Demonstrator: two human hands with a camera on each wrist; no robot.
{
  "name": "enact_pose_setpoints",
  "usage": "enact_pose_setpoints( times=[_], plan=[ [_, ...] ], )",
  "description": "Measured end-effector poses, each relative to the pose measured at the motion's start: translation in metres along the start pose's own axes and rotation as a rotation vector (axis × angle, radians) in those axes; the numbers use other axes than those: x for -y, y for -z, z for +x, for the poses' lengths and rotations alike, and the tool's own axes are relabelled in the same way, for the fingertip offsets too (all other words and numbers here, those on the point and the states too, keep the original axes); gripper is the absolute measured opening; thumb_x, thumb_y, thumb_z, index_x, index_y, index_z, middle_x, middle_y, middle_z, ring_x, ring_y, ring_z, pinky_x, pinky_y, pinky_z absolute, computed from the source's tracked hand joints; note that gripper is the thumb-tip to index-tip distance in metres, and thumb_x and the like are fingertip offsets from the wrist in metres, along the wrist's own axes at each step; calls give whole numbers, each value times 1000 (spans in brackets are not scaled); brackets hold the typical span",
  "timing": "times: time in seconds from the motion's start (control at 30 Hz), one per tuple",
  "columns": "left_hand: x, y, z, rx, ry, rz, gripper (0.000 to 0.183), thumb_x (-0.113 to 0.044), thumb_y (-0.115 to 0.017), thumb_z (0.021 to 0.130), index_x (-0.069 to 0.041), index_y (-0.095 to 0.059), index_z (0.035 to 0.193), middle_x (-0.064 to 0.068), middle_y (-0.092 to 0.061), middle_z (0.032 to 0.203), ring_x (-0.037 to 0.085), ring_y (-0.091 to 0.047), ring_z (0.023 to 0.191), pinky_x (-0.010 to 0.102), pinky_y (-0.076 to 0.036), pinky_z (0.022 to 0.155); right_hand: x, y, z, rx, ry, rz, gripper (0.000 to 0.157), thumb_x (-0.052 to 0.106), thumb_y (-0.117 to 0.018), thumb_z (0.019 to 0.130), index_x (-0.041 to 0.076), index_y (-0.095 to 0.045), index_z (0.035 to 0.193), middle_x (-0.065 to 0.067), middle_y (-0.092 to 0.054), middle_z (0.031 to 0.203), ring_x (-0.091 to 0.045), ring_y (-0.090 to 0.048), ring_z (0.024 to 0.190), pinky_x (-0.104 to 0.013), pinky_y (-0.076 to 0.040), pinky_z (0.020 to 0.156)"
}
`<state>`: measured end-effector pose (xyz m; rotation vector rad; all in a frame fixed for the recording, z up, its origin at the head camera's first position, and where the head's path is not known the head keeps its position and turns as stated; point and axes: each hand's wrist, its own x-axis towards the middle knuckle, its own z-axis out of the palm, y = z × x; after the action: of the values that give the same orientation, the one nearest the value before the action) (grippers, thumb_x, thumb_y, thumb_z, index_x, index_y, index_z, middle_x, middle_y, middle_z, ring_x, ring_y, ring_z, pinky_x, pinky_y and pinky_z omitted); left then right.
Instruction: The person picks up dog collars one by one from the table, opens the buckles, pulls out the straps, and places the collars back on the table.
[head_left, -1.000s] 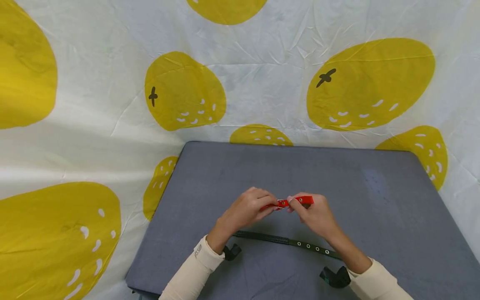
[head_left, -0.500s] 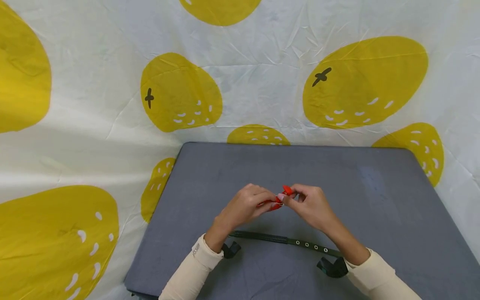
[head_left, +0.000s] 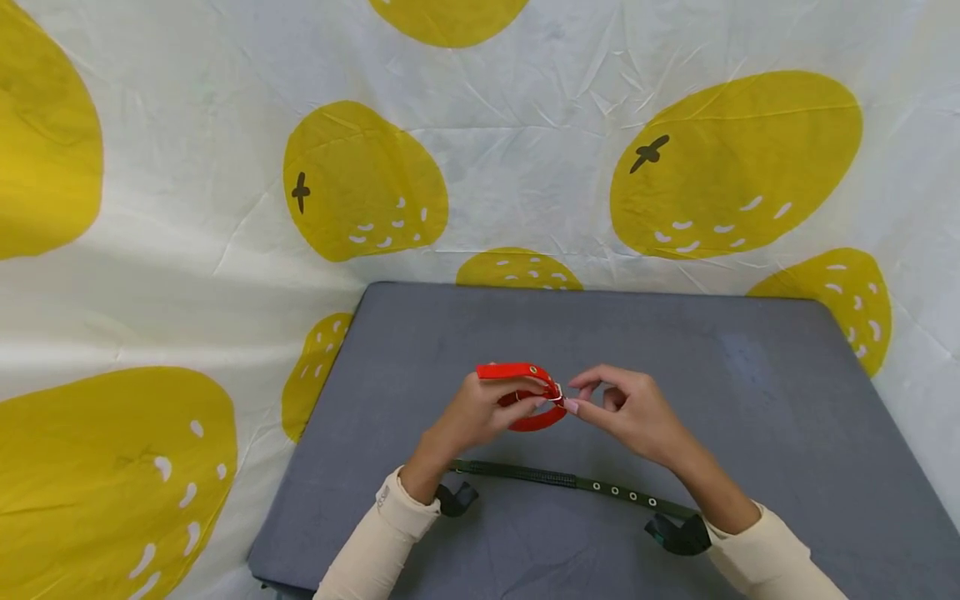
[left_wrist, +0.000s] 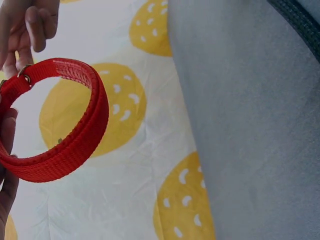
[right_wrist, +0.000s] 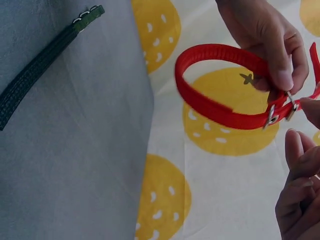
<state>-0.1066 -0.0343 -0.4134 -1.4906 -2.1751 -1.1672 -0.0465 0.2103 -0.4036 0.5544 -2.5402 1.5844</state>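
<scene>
A red webbing dog collar (head_left: 537, 422) is bent into a loop in mid-air over the mattress-like grey surface. My left hand (head_left: 472, 417) pinches it beside its metal buckle (right_wrist: 291, 106). The strap's loose end, with an eyelet, passes from the buckle and points left above that hand. At the buckle's right side, the tip of my right thumb touches the collar; the index finger of my right hand (head_left: 633, 417) stands a little apart from it. The right wrist view shows the loop's doubled band (right_wrist: 215, 114) and a metal ring by the buckle.
A dark green strap (head_left: 525, 473) with several metal eyelets lies across the grey padded surface (head_left: 600, 342), below the hands. White cloth (head_left: 525, 192) printed with yellow fruit hangs behind and at the left.
My right hand has let go of the collar's loose end, which pointed right and now points left over my left hand. The loop has come into view below the buckle.
</scene>
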Motion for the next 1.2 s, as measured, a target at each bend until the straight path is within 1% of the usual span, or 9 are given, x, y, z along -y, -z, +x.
enact_pose_setpoints(
  times=[0.17,0.33,0.4,0.5,0.6,0.8,0.87,1.0,1.2],
  plan=[
    [0,4,-1,-16,46,-74,17,-12,-77,89,-10,-76,105,2,-75,99,5,-65,78,12,-53,73,-4,1,-7,30,-4,-2,21,12,-77,89,19,-72,108,5,-64,92,-3,-36,42,-25,-35,39],
    [0,4,-1,-44,41,-165,15,-10,-75,90,-9,-76,105,2,-74,100,2,-59,75,15,-52,67,-7,0,-11,92,-62,99,20,11,-70,94,13,-71,114,-2,-65,96,-7,-47,44,-26,-39,40],
    [0,4,-1,-54,32,-186,14,-11,-75,90,-9,-75,105,2,-73,101,1,-58,76,15,-51,67,-8,0,-11,108,-73,158,20,8,-67,96,10,-71,115,-5,-65,92,-12,-51,45,-27,-39,39],
    [0,5,0,-66,11,-205,13,-13,-74,92,-9,-75,104,3,-74,102,2,-60,79,16,-52,69,-7,-1,-11,122,-72,224,20,5,-64,97,6,-70,116,-6,-63,74,-14,-53,45,-28,-39,39],
    [0,6,0,-78,-7,-219,13,-14,-73,92,-8,-74,104,5,-74,103,5,-64,86,18,-54,73,-6,-3,-11,129,-66,270,19,2,-63,97,2,-68,115,-5,-55,57,-13,-52,45,-29,-40,40],
    [-3,7,0,-86,13,-219,13,-15,-74,92,-8,-74,103,4,-74,100,5,-65,86,19,-55,74,-5,-8,-13,104,-93,357,15,0,-60,97,-1,-63,112,-8,-55,54,-16,-54,47,-31,-49,48],
    [-4,7,0,-74,23,-220,13,-15,-74,92,-9,-74,103,4,-74,100,5,-65,87,19,-55,75,-5,-9,-13,92,-88,385,14,-1,-60,97,-2,-61,111,-9,-56,56,-17,-56,48,-33,-52,51],
    [-5,6,-1,-60,35,-227,12,-13,-75,91,-9,-74,102,3,-74,98,6,-64,87,19,-55,75,-4,-12,-13,73,-51,418,12,-5,-59,96,-4,-59,108,-9,-55,57,-19,-54,48,-33,-51,50],
    [-8,4,-1,-77,36,-237,11,-11,-75,90,-8,-74,101,4,-74,95,8,-63,81,19,-54,72,-5,-15,-12,52,23,423,14,-10,-58,94,1,-58,104,-7,-48,56,-18,-42,42,-31,-40,40]
  ],
)
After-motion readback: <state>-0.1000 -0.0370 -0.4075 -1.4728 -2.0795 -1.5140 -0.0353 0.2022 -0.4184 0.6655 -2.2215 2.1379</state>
